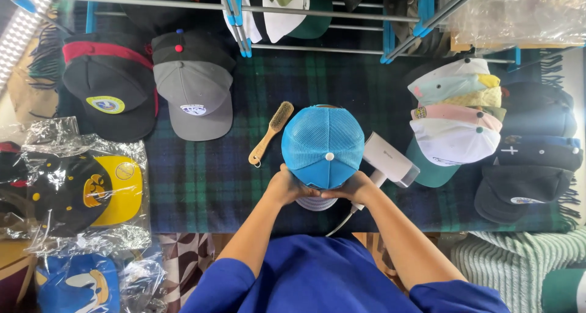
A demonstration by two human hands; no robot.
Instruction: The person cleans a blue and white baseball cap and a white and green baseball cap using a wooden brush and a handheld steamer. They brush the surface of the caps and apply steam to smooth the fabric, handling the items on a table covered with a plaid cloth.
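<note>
At the centre of the frame a bright blue mesh cap (323, 145) is seated on a white domed form (315, 203), and its lower edge is gripped from both sides. The left hand (287, 187) is curled around the cap's lower left rim, fingers closed on the fabric, while the right hand (358, 188) is closed on the lower right rim; the fingertips of both are tucked under the edge and cannot be seen fully. The step in hand is judged to be the seating and tugging of the cap down over the form, so that the crown is stretched smooth. Just right of the cap a white handheld steamer (389, 160) is laid on the dark plaid blanket (201, 178), its cord trailing toward the lower edge near the right hand. Just left of the cap a wooden brush (271, 133) is laid at a slant. For the next move, an even pull on both sides would be called for, so that the button on top stays centred, and one hand would have to be freed before a tool could be taken up. A grey cap (194, 93) and a black cap (110, 87) are set out at upper left, a stack of pale caps (455, 114) at right, and bagged caps (85, 191) at lower left.
</note>
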